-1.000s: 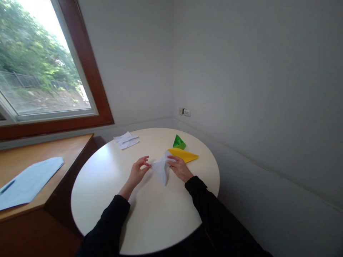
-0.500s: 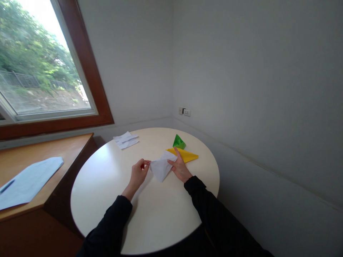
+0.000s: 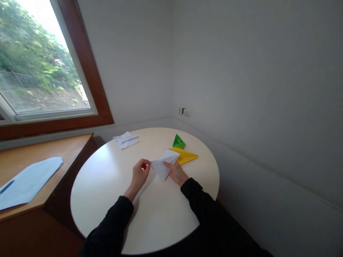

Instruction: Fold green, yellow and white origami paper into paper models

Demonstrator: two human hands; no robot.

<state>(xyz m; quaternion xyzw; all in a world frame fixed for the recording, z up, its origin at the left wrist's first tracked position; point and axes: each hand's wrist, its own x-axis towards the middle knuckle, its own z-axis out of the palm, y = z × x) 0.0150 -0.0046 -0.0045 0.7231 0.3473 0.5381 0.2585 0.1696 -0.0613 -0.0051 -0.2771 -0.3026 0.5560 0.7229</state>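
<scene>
A folded piece of white paper [image 3: 161,168] is held above the table between my two hands. My left hand [image 3: 141,172] pinches its left corner between thumb and fingertips. On the other side, my right hand [image 3: 177,172] grips it, thumb on top and the fingers hidden underneath. Just behind lies a folded yellow paper [image 3: 187,156], partly covered by the white one. A green folded paper boat [image 3: 178,142] stands beyond the yellow paper, touching or very near it.
Several white paper pieces [image 3: 125,140] lie at the far left of the round white table [image 3: 99,185]. A wooden desk [image 3: 72,150] on the left bears a pale blue sheet [image 3: 34,178] and a pen [image 3: 6,186]. Walls [image 3: 241,107] close in behind and at right.
My right hand has shifted left and slightly down on the white paper, its thumb now nearer the middle. The left hand keeps its pinch, with the paper tilted a little differently.
</scene>
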